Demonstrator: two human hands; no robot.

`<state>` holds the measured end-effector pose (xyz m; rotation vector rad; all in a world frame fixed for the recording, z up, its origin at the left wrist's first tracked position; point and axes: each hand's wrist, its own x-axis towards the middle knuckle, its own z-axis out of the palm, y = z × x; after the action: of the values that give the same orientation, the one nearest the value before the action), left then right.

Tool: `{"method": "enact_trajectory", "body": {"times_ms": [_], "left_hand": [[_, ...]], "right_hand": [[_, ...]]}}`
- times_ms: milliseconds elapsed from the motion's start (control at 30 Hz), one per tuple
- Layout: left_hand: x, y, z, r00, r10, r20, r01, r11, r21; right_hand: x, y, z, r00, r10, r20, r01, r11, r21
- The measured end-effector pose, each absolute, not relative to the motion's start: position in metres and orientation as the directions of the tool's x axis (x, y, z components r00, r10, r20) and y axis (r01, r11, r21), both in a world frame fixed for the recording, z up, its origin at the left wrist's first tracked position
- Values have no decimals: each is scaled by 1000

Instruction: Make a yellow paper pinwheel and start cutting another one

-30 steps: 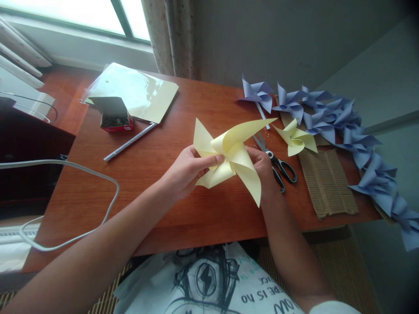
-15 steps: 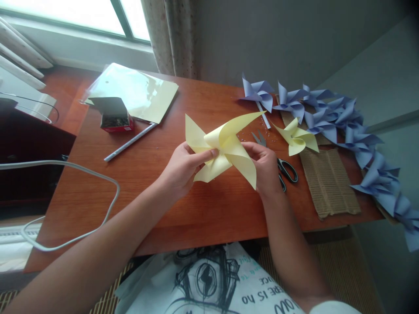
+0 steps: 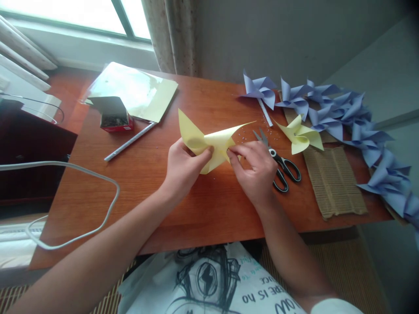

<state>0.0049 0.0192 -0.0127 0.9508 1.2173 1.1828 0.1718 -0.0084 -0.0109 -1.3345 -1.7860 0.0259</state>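
Note:
A yellow paper pinwheel (image 3: pixel 220 138) is held above the table between both hands. My left hand (image 3: pixel 186 163) grips its left side, the thumb pressed near the centre. My right hand (image 3: pixel 253 168) is closed at the pinwheel's right side, thumb and forefinger pinched near the middle. That hand covers part of the right blades, and whether something small sits in the pinch I cannot make out. Scissors (image 3: pixel 278 165) with black handles lie partly open beside my right hand. Another yellow pinwheel (image 3: pixel 300 134) rests farther right, next to a piece of corrugated cardboard (image 3: pixel 335 183).
Several purple pinwheels (image 3: pixel 327 102) line the table's right side, one with a white paper stick (image 3: pixel 265 112). At the left are a small red box (image 3: pixel 116 122) with its lid up, a rolled paper stick (image 3: pixel 131 141), yellow sheets (image 3: pixel 163 100) and a white cable (image 3: pixel 111 192).
My right hand has come from behind the pinwheel to its front, pinching near the centre. The pinwheel has tilted, and the scissors show more fully.

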Motion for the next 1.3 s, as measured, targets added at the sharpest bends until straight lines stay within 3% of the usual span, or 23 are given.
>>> {"method": "enact_trajectory", "body": {"times_ms": [100,367,933,1300], "left_hand": [[7,18,-13,-47,988,-149,-127,142,982],[11,15,-13,-47,992,-116,-88,112,990],[13,13,-15,-36,997,-65,-57,63,996],[12,14,-14,31,995,-98,-126,101,987]], "right_hand": [[172,-8,-13,-79,753,653,817,424,-390],[168,-9,-17,-136,754,642,846,426,-321],[167,-8,-19,-124,734,668,852,424,-308],[167,-6,-18,-130,735,666,832,446,-329]]}}
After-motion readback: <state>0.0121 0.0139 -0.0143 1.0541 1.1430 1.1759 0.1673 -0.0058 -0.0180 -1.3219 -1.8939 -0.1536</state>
